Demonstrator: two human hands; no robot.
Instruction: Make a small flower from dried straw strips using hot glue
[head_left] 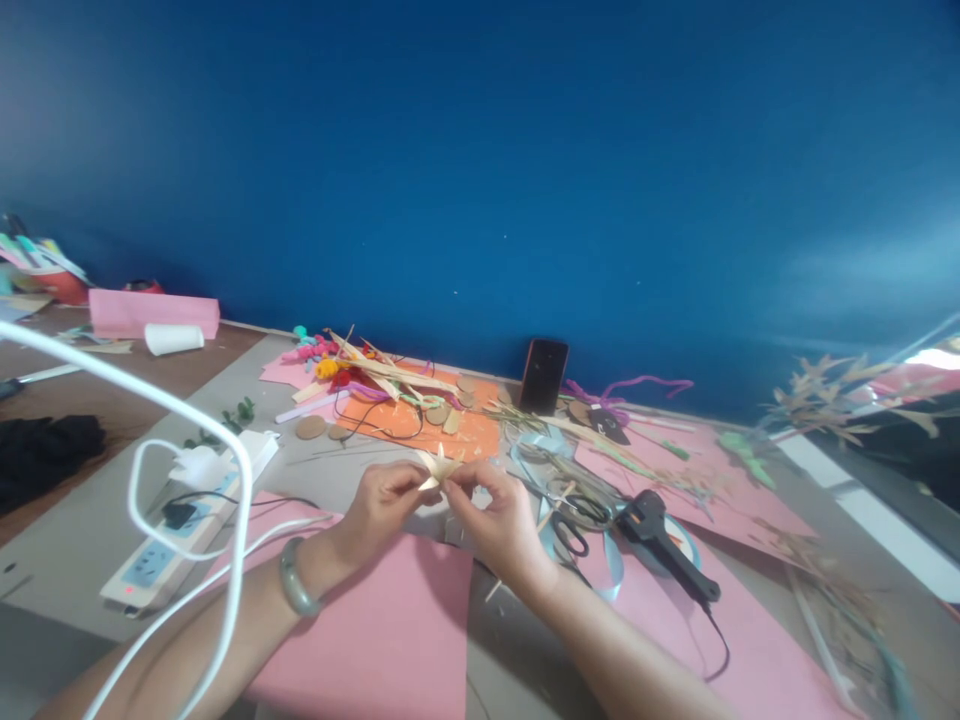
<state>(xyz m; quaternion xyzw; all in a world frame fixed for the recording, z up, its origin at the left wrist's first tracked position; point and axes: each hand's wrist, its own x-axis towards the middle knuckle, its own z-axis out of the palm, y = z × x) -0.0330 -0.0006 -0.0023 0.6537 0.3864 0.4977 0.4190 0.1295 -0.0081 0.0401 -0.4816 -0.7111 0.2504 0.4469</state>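
Between my two hands is a small cream-coloured flower shape with pointed petals, made of something like dried leaf or husk. My left hand, with a green bangle on its wrist, pinches the flower's left side. From the right, my right hand pinches it with thumb and fingertips. Both hands hover over the near edge of a pink sheet. Scissors lie just right of my right hand, and a black glue gun rests farther right.
A white power strip with plugs stands at left, and a white cable loops across my left forearm. Dried strips lie on an orange sheet. A phone leans upright by the blue wall. A paper cup lies sideways.
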